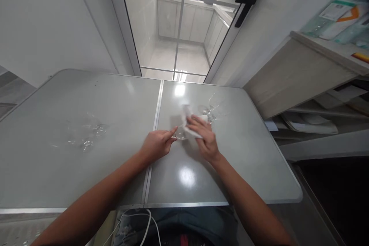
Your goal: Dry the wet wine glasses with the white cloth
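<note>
My left hand (158, 144) is closed, pinching the base of a clear glass (181, 134) that lies on the grey folding table (86, 161). My right hand (204, 135) presses a white cloth (188, 123) onto that glass, fingers curled over the cloth. Another clear stemmed glass (211, 109) stands just beyond my right hand. More clear glassware (86, 136) lies on the left half of the table, hard to make out.
A metal seam (154, 134) splits the table into two halves. A glass door (178, 27) stands behind the table. A wooden shelf unit (311, 73) with papers is at the right. White cables (144, 226) hang below the table's near edge.
</note>
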Demonstrator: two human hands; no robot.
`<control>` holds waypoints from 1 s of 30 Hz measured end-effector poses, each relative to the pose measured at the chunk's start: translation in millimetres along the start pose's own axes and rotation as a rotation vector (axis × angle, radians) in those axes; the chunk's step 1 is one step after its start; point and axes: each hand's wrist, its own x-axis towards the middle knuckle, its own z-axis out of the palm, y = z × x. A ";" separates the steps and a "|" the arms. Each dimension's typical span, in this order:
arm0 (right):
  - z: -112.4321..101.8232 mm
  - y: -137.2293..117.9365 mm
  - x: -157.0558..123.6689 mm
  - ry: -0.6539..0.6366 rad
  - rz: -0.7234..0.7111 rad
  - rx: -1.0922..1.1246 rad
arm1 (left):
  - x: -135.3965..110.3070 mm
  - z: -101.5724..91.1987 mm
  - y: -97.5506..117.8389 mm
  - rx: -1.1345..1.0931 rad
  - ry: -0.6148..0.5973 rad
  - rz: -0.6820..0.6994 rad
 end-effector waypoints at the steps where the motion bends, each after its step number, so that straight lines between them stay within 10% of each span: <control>1: -0.7 -0.5 1.7 -0.121 -0.066 -0.032 | -0.6 -0.9 1.2 0.037 0.019 0.058; 10: -2.7 -0.3 13.0 -0.329 0.348 0.453 | -0.1 -8.9 0.7 0.111 0.105 0.456; 17: 9.2 16.0 3.3 -0.072 0.862 0.971 | 1.3 -12.7 5.4 -0.022 0.268 0.198; 21: 20.4 10.5 -7.3 0.119 0.630 0.716 | 3.6 -9.4 8.4 -0.152 0.307 -0.189; 24: 26.8 0.9 -10.1 -0.007 0.344 0.526 | 5.6 -11.0 11.6 -0.315 0.266 -0.368; 30: 22.4 -2.0 0.1 -0.288 -0.165 -0.114 | 2.9 -13.7 19.4 -0.275 0.155 -0.292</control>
